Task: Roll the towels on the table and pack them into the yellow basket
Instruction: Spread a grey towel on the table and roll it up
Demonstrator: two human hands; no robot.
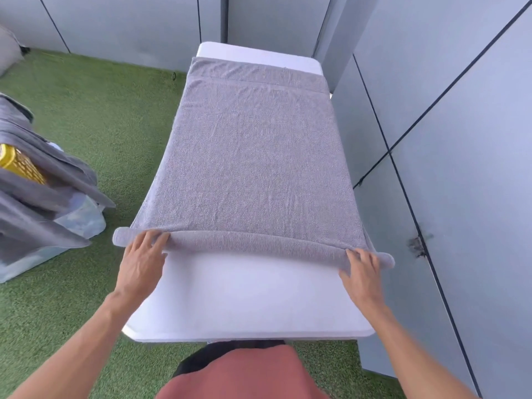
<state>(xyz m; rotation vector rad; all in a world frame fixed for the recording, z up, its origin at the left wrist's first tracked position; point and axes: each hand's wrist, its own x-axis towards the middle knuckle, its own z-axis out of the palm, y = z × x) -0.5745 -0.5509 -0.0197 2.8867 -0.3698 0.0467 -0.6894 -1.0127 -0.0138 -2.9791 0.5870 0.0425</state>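
Grey terry towel [253, 156] barely rolled on the white table [244, 298].
Left hand [144, 254] and right hand [364, 269] press flat-fingered on the roll's ends; uneven pushing could skew it.

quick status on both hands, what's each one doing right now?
Left hand: open, fingers pressing on the left end of the rolled edge of the grey terry towel.
Right hand: open, fingers resting on the roll's right end.

Towel [247, 156] lying lengthwise on the table [247, 298], its near end rolled crosswise. Left hand [142, 260] and right hand [364, 273] rest on the roll's ends. Basket [20, 165] on the floor, left of the table, among more towels [43, 208].
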